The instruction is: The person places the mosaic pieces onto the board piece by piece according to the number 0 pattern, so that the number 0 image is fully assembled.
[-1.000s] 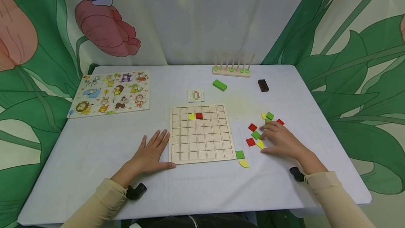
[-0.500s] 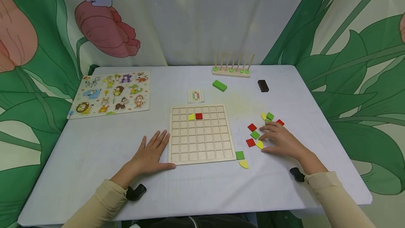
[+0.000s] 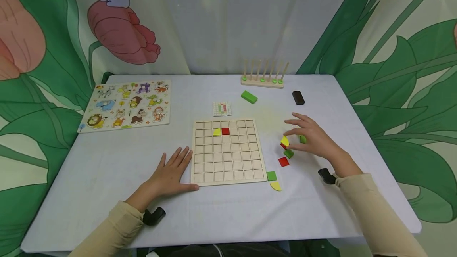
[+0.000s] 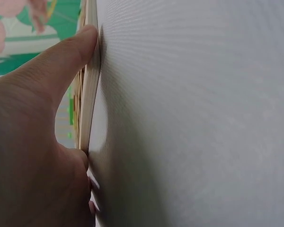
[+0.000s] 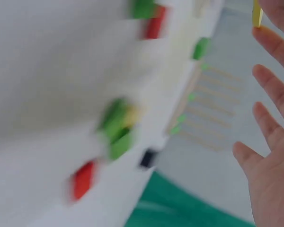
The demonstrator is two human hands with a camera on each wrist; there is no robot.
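Note:
My right hand (image 3: 290,136) is lifted above the table, right of the wooden grid board (image 3: 228,165). Its thumb and forefinger pinch a yellow quarter-round piece (image 3: 284,141), which also shows at the top edge of the blurred right wrist view as a yellow piece (image 5: 257,12); the other fingers (image 5: 270,94) are spread. My left hand (image 3: 173,165) lies flat on the table, thumb (image 4: 61,61) pressed against the board's edge (image 4: 90,94). In the board's second row sit a yellow piece (image 3: 216,131) and a red square (image 3: 225,131).
Loose pieces lie right of the board: green (image 3: 288,153), red (image 3: 283,162), green (image 3: 271,176), yellow (image 3: 275,186). Behind are a pattern card (image 3: 222,108), green block (image 3: 248,97), dark block (image 3: 298,97) and peg rack (image 3: 263,80). An animal puzzle (image 3: 125,104) lies at the left.
My right hand has taken a yellow piece from the loose pile and risen with it up and slightly left. The left hand has stayed put.

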